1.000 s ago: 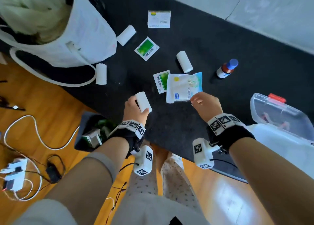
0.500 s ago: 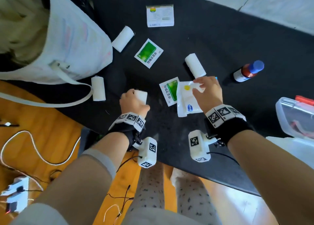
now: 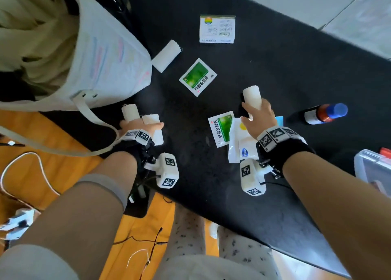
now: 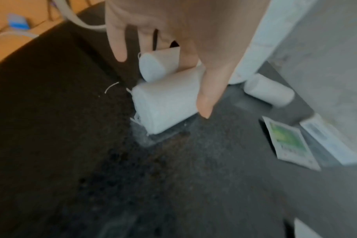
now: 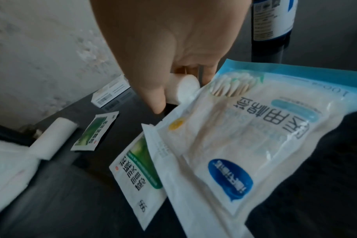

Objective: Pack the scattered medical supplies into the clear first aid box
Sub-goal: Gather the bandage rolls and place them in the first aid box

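Gathering is only begun: the left hand (image 3: 135, 125) grips two gauze rolls (image 4: 165, 103), the right hand (image 3: 259, 118) grips a third roll (image 3: 251, 98) with the swab bag (image 5: 234, 145), and nothing visibly sits in the clear box (image 3: 372, 167).

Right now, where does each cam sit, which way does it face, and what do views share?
Head: on the head, looking down at the mat; both forearms, legs show.
Left wrist: along the left hand, which holds two rolls.
Right wrist: along the right hand, on a roll and swab bag.
Shared: green sachet appears in all.
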The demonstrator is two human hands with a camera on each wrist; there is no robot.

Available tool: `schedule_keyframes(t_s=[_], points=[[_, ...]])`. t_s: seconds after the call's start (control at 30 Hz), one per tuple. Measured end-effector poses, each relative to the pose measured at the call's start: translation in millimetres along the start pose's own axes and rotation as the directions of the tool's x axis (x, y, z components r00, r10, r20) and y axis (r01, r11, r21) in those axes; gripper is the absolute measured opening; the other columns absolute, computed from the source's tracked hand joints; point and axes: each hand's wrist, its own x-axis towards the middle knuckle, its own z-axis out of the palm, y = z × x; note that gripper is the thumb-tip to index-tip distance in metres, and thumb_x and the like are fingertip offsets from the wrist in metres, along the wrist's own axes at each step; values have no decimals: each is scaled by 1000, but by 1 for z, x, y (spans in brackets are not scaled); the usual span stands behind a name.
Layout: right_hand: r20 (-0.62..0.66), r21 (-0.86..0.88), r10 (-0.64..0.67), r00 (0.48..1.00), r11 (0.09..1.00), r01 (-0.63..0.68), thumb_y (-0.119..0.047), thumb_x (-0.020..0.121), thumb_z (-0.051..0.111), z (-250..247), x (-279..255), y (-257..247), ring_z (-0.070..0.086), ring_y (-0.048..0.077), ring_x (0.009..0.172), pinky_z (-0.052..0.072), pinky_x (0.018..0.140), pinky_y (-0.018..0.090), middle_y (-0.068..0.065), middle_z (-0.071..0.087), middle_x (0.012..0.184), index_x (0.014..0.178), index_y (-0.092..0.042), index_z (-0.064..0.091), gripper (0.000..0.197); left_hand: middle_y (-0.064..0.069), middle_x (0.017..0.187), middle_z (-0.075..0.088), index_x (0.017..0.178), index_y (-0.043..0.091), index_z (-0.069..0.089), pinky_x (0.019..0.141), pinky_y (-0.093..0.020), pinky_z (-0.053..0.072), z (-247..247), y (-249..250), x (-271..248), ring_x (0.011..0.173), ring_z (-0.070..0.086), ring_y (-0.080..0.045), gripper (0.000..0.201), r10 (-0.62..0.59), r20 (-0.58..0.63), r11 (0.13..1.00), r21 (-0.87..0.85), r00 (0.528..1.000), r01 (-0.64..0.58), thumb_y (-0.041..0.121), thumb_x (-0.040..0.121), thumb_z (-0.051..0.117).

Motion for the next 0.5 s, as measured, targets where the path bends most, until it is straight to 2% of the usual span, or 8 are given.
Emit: schedule_keyframes(t_s=[0.1, 0.13, 0.2, 0.23, 0.27, 0.33, 0.43, 0.5], points=[[-29, 72, -42, 999, 996, 44, -25, 91, 48, 0, -8, 3, 38, 30, 124, 39, 102, 41, 9, 29, 144, 129, -29, 49, 38, -20, 135, 40, 127, 1, 38, 105, -48, 37, 4, 3, -12, 125, 43, -38, 80, 47, 1, 995, 86, 999, -46, 43, 70, 74], [-46, 126, -64, 997, 990, 70, -22, 92, 47, 0, -12, 3, 39, 29, 124, 39, 102, 38, 9, 31, 143, 127, -28, 52, 35, -20, 132, 43, 126, 3, 40, 103, -47, 40, 7, 6, -15, 122, 46, -38, 82, 81, 28, 991, 101, 996, -83, 46, 66, 75], [-93, 227, -96, 991, 967, 115, -18, 93, 46, -4, -25, 3, 43, 26, 122, 38, 96, 28, 7, 36, 141, 121, -27, 57, 32, -17, 123, 55, 118, 10, 52, 94, -43, 49, 9, 12, -26, 109, 56, -34, 85, 161, 100, 976, 132, 982, -174, 61, 53, 73], [-118, 267, -104, 988, 954, 132, -18, 94, 46, -7, -33, 4, 45, 24, 119, 37, 92, 24, 7, 39, 138, 118, -26, 60, 30, -15, 116, 60, 110, 12, 59, 88, -39, 51, 9, 16, -35, 100, 60, -31, 83, 222, 154, 959, 145, 963, -245, 68, 50, 67], [-139, 313, -104, 985, 939, 144, -18, 94, 47, -13, -46, 6, 48, 22, 115, 36, 88, 22, 6, 44, 135, 115, -26, 63, 28, -11, 108, 62, 104, 12, 63, 82, -34, 51, 7, 22, -47, 93, 61, -28, 76, 283, 209, 935, 158, 936, -318, 70, 54, 64], [-142, 415, -114, 983, 895, 164, -18, 92, 50, -18, -59, 5, 53, 20, 109, 37, 87, 22, 5, 51, 126, 108, -26, 67, 24, -7, 97, 61, 101, 11, 65, 75, -29, 45, 6, 33, -66, 86, 58, -25, 60, 352, 295, 910, 114, 888, -399, 62, 68, 64], [-196, 543, -56, 979, 825, 156, -15, 90, 52, -32, -93, 16, 53, 19, 105, 40, 87, 27, 1, 53, 111, 105, -25, 65, 22, -3, 100, 65, 102, 17, 67, 82, -33, 51, 10, 48, -105, 95, 62, -22, 58, 463, 394, 875, -61, 794, -480, 57, 61, 71], [-221, 606, -6, 975, 783, 142, -13, 88, 51, -39, -114, 28, 51, 20, 96, 40, 81, 29, 2, 50, 107, 109, -26, 57, 25, 0, 98, 65, 93, 24, 66, 86, -36, 52, 15, 57, -131, 95, 62, -19, 39, 523, 443, 845, -153, 728, -513, 48, 63, 75]])
